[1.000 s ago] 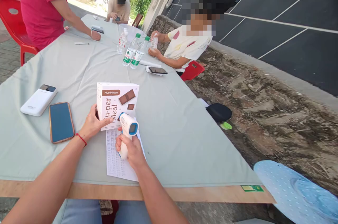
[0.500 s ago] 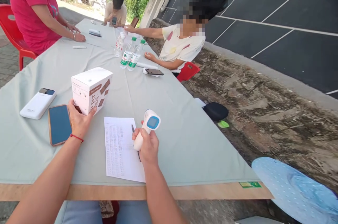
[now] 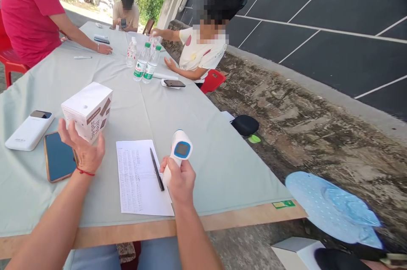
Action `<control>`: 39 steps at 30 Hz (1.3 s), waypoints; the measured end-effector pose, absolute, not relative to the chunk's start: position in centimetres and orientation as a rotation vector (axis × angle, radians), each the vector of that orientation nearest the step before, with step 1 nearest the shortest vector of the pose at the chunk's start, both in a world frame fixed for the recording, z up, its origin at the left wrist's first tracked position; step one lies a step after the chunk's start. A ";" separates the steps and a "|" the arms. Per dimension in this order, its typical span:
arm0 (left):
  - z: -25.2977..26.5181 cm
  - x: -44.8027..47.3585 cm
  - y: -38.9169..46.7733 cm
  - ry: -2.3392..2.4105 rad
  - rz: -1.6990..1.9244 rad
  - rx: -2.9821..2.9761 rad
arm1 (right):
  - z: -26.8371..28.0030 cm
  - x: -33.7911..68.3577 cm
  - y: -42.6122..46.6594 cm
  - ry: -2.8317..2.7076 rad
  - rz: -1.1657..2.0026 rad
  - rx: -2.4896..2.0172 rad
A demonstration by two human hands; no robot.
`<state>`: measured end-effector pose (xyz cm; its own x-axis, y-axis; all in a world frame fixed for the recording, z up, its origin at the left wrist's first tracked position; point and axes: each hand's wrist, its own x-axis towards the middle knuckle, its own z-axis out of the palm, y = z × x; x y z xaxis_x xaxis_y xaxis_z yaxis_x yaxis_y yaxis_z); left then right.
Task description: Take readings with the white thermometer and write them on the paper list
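"Item one on your feed?"

"White power bank (image 3: 28, 132), far left. Item two: smartphone (image 3: 57, 160), brown-edged, just beside it."

"Item three?"

"Super Meal carton (image 3: 87, 102), straight beyond the left hand (image 3: 87, 151), much the nearer of the two. The top's longer edge runs away and to the right; the lettered side faces right and towards my camera. Base partly hidden from me."

"State of that hand?"

"Fingers spread, gripping nothing. Whether a fingertip touches the carton, I cannot tell from here."

"Item four?"

"Sheet of paper (image 3: 135, 176), rows of text, between the hands. On its right side, one black pen (image 3: 157, 170), slantwise, lower end towards the right hand (image 3: 182, 181)."

"Last entry?"

"Infrared thermometer (image 3: 181, 145), clasped by its handle in that right hand. The handle leans from lower left to upper right. I see its screen, so I judge the sensor end aims away, down the table (image 3: 229, 168). The carton lies to its left and farther off. Hands well apart."
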<state>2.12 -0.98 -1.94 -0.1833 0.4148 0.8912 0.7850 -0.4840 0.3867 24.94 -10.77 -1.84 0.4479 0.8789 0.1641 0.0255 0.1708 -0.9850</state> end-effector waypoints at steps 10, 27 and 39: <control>-2.9 4.2 -2.4 -1.212 -1.309 -2.534 | -2.8 31.5 -6.5 -1.431 0.352 -2.204; -4.2 4.9 -2.9 -1.415 -0.829 -3.020 | -6.7 29.1 -7.7 -1.746 0.486 -1.771; -4.2 5.5 -3.5 -1.442 -0.652 -3.109 | -5.3 27.8 -8.7 -1.220 0.876 -1.135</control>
